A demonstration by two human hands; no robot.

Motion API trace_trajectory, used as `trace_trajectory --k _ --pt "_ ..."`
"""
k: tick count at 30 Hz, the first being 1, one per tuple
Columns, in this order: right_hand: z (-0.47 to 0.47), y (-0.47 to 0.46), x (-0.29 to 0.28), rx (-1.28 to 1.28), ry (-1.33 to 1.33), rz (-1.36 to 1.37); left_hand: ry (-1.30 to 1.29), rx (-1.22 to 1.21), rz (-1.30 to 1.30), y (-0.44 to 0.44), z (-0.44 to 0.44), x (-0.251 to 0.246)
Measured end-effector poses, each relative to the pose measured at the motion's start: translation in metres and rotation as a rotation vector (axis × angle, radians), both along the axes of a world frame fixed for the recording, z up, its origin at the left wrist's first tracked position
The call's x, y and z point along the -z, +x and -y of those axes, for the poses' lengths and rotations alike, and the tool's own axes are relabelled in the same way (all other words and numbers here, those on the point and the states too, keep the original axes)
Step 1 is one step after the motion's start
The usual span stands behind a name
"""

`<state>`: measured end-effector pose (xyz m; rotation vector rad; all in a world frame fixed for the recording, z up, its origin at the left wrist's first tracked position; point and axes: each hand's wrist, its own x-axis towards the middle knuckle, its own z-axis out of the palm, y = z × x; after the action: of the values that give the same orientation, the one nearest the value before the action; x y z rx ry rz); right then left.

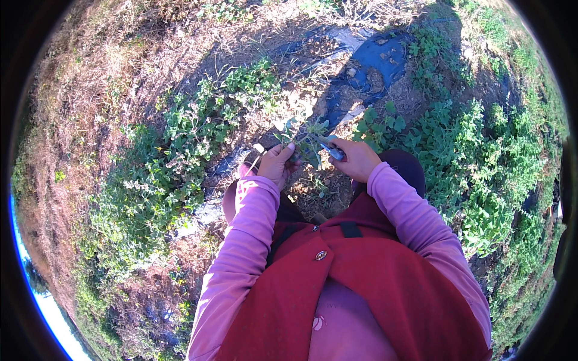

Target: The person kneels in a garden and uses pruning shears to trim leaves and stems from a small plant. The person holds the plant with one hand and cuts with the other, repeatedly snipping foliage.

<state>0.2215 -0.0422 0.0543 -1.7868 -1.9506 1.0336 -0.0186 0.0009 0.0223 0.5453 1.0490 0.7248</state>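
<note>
My left hand (277,165) is closed on the stems of a leafy green sprig, low in front of my knees. In my right hand (356,158) is a small hand tool with a blue and red handle (336,153), probably pruning snips. The tool points up and left, its tip among the stems of the cut or growing plant (314,132) between my hands. Leaves cover the tip, so I cannot tell whether its blades are apart. A pale stalk (255,161) sticks out beside my left hand.
Low leafy plants grow in a row on the left (180,140) and more densely on the right (478,167). Beyond my hands, torn dark plastic ground sheet (379,56) lies partly under soil. Dry grass (81,113) covers the ground at the far left. My knees flank my hands.
</note>
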Motion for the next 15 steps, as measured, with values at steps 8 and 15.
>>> trace_trajectory --k 8,15 --pt "-0.001 -0.001 -0.003 -0.018 0.025 0.069 0.029 -0.074 0.066 -0.003 -0.001 0.004" --pt "0.0 -0.002 -0.01 -0.006 0.021 0.015 0.029 -0.08 -0.008 -0.004 -0.002 0.006"
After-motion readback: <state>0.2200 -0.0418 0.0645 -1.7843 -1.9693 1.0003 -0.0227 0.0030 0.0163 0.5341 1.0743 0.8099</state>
